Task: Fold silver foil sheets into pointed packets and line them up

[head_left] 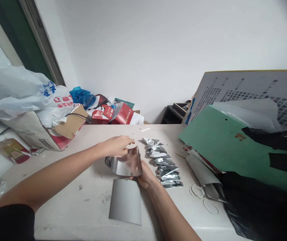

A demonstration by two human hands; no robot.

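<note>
A: Where is the curved, shiny piece of silver foil?
B: Between the two hands, about midway between the near and far edges of the off-white surface. It is bowed, and its left end curls round darkly.
A: What are the fingers doing?
B: The right hand grasps the foil's right end, thumb at the side and the other fingers partly hidden underneath. The left hand lies over the upper left of the foil with its fingers bent; whether they pinch it or only rest there, I cannot tell.
A: And just below the foil?
B: A flat, dull-silver rectangular piece lies near the near edge, beside the right forearm.
A: What is to the right of the hands?
B: A row of folded, glossy silver foil packets, overlapping one another. The row runs from nearer the far edge towards the near edge, slanting right.
A: Beyond that row?
B: Thin white loops of cord lie closer to the near edge. Beside them are a large pale-green sheet and a crumpled black plastic bag, which hangs over the near edge at the right.
A: On the other side?
B: An open cardboard box stands at the left, towards the far edge, with a white plastic bag printed in blue and red on top.
</note>
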